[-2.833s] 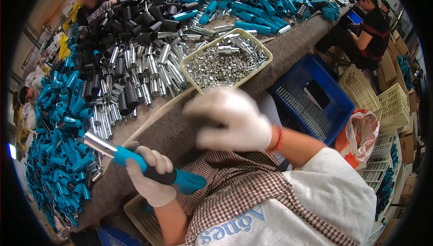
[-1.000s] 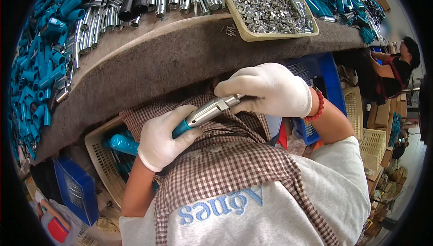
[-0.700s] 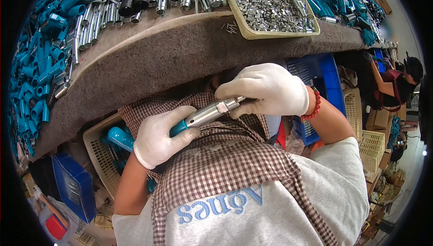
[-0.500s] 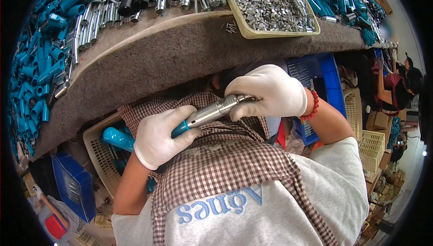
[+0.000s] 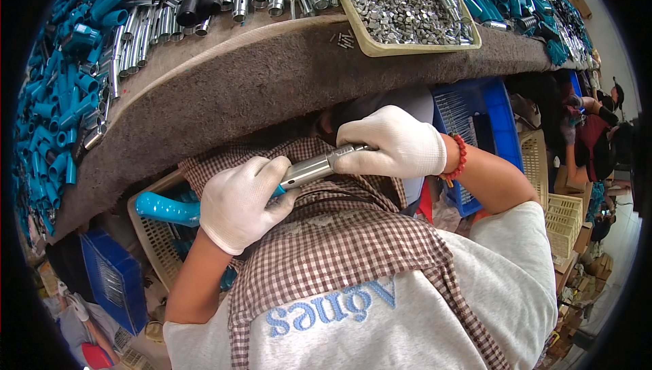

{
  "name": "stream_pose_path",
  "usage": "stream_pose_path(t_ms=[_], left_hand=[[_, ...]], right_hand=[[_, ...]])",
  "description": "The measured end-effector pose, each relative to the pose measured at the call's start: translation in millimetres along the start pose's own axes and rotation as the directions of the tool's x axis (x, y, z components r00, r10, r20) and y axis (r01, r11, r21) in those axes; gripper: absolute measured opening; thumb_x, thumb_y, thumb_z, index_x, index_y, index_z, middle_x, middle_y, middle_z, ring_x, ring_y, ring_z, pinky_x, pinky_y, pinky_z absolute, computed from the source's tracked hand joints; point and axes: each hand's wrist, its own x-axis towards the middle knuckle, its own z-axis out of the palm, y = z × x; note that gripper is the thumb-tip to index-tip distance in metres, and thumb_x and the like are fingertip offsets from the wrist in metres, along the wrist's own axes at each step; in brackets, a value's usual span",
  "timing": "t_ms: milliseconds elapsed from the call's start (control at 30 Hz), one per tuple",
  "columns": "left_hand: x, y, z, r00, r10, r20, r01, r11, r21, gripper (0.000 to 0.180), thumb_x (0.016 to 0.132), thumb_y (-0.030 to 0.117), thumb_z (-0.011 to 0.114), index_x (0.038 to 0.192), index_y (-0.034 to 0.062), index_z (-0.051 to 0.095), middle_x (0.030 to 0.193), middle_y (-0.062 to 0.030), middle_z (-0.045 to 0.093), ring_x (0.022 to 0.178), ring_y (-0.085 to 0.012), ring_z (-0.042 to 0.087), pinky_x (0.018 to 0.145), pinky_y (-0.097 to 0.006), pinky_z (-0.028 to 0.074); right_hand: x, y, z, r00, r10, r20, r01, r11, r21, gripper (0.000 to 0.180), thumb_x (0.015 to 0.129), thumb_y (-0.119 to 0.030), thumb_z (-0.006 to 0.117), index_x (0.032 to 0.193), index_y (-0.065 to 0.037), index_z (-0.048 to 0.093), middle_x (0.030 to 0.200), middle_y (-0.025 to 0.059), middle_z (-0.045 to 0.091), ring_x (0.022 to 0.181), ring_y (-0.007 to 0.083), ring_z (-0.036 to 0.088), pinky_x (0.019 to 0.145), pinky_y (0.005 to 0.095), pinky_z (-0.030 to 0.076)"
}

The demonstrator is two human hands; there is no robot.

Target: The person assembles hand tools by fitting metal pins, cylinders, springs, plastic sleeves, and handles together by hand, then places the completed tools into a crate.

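Both hands are closed on one tool held over my lap below the table (image 5: 224, 91) edge: my left hand (image 5: 239, 201) grips the blue handle (image 5: 163, 208), and at its 2 o'clock my right hand (image 5: 396, 144) pinches the tip of the metal shaft (image 5: 314, 168). I think the small part could slip from my gloved fingers and fall among the baskets. My right hand hides the tip, so I cannot see what it fits there.

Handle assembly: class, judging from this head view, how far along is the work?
Done: none visible. In hand: the left hand grips a teal handle with its metal tube; the right hand works the tube's end. Left: heaps of teal handles and tubes on the table.
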Motion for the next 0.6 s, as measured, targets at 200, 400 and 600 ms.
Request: stream_pose_path(t_ms=[200, 400, 600], left_hand=[[2, -4, -5, 0.985, -0.006, 0.173, 0.004, 1.000, 0.009, 0.037, 0.074, 0.030, 0.072, 0.104, 0.0106, 0.061, 0.080, -0.0072, 0.062, 0.070, -0.0277, 0.064, 0.061, -0.037, 0.050], [19, -10, 8, 0.962, 0.231, 0.143, -0.264, 0.918, 0.297, 0.039, 0.070, 0.030, 0.071, 0.099, 0.0090, 0.056, 0.077, -0.0067, 0.057, 0.070, -0.0258, 0.059, 0.062, -0.039, 0.046], [5, -22, -2, 0.950, 0.101, 0.296, -0.107, 0.994, 0.002, 0.035, 0.088, 0.026, 0.058, 0.111, 0.0003, 0.059, 0.090, -0.0220, 0.062, 0.079, -0.0340, 0.061, 0.074, -0.041, 0.049]], right_hand=[[18, -6, 3, 0.940, -0.214, 0.267, 0.332, 0.763, -0.555, 0.040, 0.084, -0.044, 0.066, 0.081, -0.004, 0.063, 0.059, 0.0128, 0.059, 0.058, 0.0327, 0.063, 0.054, 0.0400, 0.051], [-7, 26, 26, 0.965, 0.113, 0.238, -0.147, 0.981, 0.128, 0.044, 0.082, -0.047, 0.070, 0.087, -0.004, 0.067, 0.071, 0.0151, 0.066, 0.066, 0.0306, 0.065, 0.062, 0.0397, 0.051], [11, 0, 16, 0.968, -0.142, 0.208, 0.188, 0.958, -0.218, 0.039, 0.080, -0.039, 0.071, 0.094, -0.003, 0.063, 0.081, 0.0129, 0.068, 0.078, 0.0311, 0.067, 0.066, 0.0408, 0.053]])
